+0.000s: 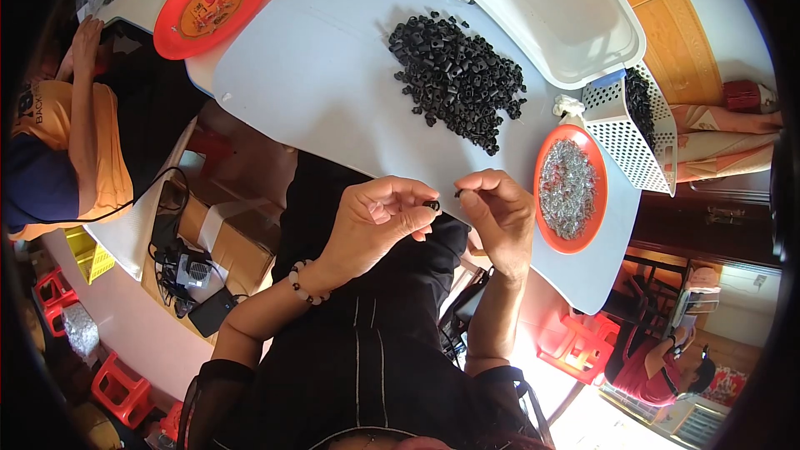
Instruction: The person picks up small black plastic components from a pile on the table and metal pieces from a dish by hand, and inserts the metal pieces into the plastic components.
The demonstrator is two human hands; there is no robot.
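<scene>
In front of my body, just off the table's near edge, both hands are raised close together. Between thumb and forefinger my left hand (375, 221) pinches a small black plastic part (432, 206), round with an opening. My right hand (502, 221) is closed too, its thumb and forefinger pinching a tiny dark piece (457, 193), too small to name. A short gap separates the two pieces. Beyond my hands, a pile of similar black plastic parts (458, 75) lies on the pale table (317, 75). An orange-red dish (602, 200) of small clear pieces (568, 187) stands beside my right hand.
A white tub (550, 21) sits at the far right, near a perforated white basket (617, 129) with black parts. At far left is a red plate (173, 29); a person in orange (92, 142) sits there. Red stools (579, 346) and a cardboard box (237, 242) stand lower down.
</scene>
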